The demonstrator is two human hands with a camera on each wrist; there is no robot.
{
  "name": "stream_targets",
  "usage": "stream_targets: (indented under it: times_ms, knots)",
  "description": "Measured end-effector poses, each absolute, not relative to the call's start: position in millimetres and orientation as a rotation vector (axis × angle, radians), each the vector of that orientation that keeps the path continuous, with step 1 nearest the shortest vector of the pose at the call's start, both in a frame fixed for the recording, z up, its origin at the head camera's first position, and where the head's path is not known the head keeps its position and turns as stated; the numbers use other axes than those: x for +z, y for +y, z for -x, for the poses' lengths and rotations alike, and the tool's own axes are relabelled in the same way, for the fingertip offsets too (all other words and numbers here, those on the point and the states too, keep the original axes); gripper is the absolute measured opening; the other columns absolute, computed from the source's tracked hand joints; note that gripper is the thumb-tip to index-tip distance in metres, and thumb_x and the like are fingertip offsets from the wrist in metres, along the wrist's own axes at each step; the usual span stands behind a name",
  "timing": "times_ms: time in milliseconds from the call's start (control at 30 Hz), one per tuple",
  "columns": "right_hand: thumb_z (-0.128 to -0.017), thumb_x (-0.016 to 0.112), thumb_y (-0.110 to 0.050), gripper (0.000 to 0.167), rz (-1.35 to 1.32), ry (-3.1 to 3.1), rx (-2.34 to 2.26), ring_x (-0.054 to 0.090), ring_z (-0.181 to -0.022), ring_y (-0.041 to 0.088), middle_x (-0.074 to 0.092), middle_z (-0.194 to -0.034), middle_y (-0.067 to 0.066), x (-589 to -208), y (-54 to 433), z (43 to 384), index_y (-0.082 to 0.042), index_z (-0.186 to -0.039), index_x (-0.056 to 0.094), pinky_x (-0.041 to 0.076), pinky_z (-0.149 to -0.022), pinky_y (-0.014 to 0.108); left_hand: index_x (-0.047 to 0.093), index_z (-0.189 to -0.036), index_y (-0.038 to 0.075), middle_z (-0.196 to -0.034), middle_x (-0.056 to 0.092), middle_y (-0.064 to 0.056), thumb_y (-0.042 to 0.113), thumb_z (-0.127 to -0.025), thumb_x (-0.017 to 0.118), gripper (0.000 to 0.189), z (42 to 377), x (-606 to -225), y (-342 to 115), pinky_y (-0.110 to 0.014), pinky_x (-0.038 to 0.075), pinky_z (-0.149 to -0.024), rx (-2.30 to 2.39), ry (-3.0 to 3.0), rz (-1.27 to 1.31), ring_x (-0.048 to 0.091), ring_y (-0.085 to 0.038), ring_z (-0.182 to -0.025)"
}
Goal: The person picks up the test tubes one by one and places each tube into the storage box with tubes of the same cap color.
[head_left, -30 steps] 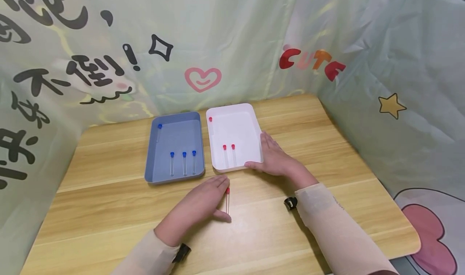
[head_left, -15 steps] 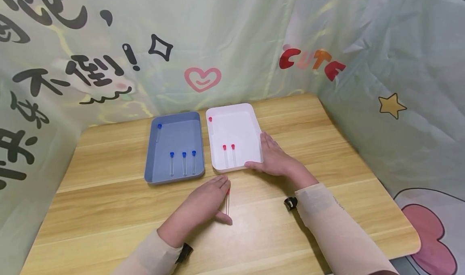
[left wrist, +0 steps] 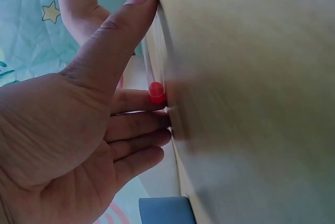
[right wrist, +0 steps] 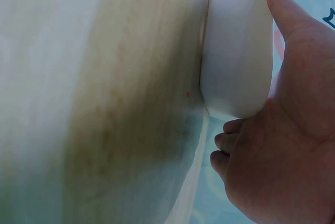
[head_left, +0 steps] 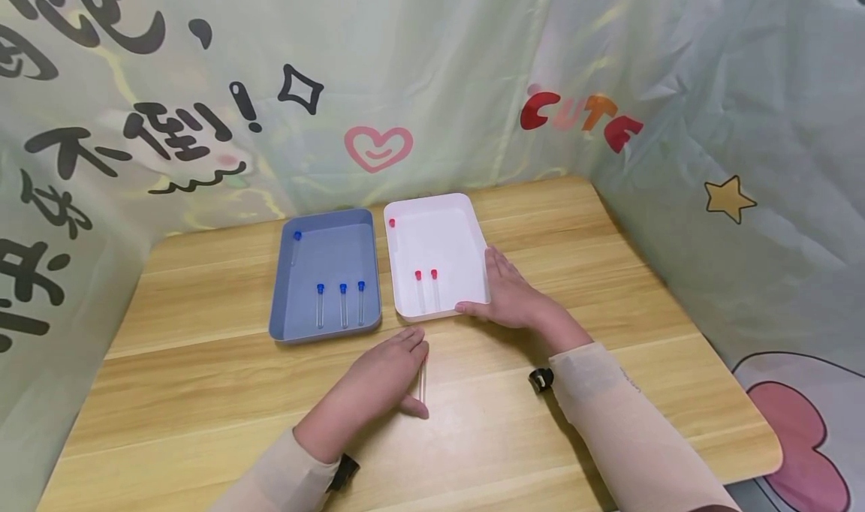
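My left hand [head_left: 378,373] is low over the table in front of the white tray [head_left: 449,230], thumb spread away from nearly straight fingers. Between thumb and fingertips a slim clear test tube [head_left: 423,383] lies along the wood. Its red cap [left wrist: 156,92] shows against the index finger in the left wrist view; in the head view the fingers mostly cover that end. My right hand [head_left: 510,294] rests against the white tray's near right corner, thumb at the front rim and fingers along the outer right wall. The right wrist view shows the tray's wall [right wrist: 238,51] against this hand.
Several blue-capped tubes [head_left: 343,305] lie in the blue-grey tray [head_left: 290,333] at the left. The white tray holds two red-capped tubes [head_left: 419,290] near its front and another red cap [head_left: 392,223] at its back left. Printed cloth [head_left: 446,69] surrounds the wooden table [head_left: 203,392].
The left hand has shifted slightly, its fingers now covering most of the tube's red cap. The right hand and both trays stay in place.
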State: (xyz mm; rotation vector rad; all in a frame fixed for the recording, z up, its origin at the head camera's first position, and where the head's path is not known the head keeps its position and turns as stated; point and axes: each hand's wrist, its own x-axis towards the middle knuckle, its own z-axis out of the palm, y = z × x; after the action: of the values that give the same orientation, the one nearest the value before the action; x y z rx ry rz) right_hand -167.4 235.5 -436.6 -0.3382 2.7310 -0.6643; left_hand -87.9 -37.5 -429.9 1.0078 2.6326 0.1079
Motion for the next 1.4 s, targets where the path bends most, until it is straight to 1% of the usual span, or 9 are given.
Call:
stream_targets:
  times_ms: [167,633,933,1167,1400]
  knots:
    - [-0.097,0.068,-0.07,0.132,0.335,2.728,-0.671,-0.002,-0.171,0.045,-0.009,-0.181,0.029,-437,236,167,0.011,-0.168,-0.009,0.007,-0.141,0.058,0.055,-0.152,-0.005,-0.168,0.049,-0.021,0.058,-0.075,0.093,0.107,89,-430,-38,-0.041,0.033,-0.136,0.123,2.618,-0.986,0.042,-0.034,-0.162]
    - [-0.097,0.068,-0.069,0.132,0.335,2.734,-0.672,-0.002,-0.171,0.045,-0.008,-0.181,0.029,-439,236,167,0.011,-0.168,-0.009,0.008,-0.141,0.058,0.054,-0.155,-0.004,-0.17,0.048,-0.018,0.059,-0.078,0.092,0.106,91,-429,-40,-0.041,0.032,-0.137,0.126,2.596,-0.961,0.041,-0.032,-0.163]
    - [-0.097,0.067,-0.071,0.132,0.338,2.74,-0.663,-0.002,-0.171,0.044,-0.009,-0.181,0.029,-439,237,167,0.01,-0.169,-0.009,0.008,-0.141,0.058,0.053,-0.156,-0.003,-0.17,0.047,-0.017,0.057,-0.079,0.092,0.105,90,-428,-49,-0.044,0.032,-0.137,0.262,2.575,-0.934,0.04,-0.034,-0.163]
    - [-0.096,0.067,-0.072,0.133,0.344,2.748,-0.648,-0.001,-0.171,0.044,-0.008,-0.181,0.028,-441,237,168,0.01,-0.169,-0.008,0.009,-0.141,0.058,0.049,-0.16,-0.002,-0.169,0.049,-0.017,0.06,-0.079,0.091,0.11,89,-429,-55,-0.047,0.033,-0.136,0.311,2.57,-0.954,0.042,-0.035,-0.162]
    - [-0.096,0.067,-0.072,0.133,0.333,2.741,-0.652,-0.001,-0.171,0.044,-0.008,-0.181,0.028,-440,236,168,0.01,-0.169,-0.009,0.008,-0.141,0.057,0.047,-0.162,0.0,-0.17,0.048,-0.016,0.059,-0.078,0.091,0.112,89,-425,-62,-0.049,0.033,-0.136,0.37,2.554,-0.949,0.041,-0.035,-0.162]
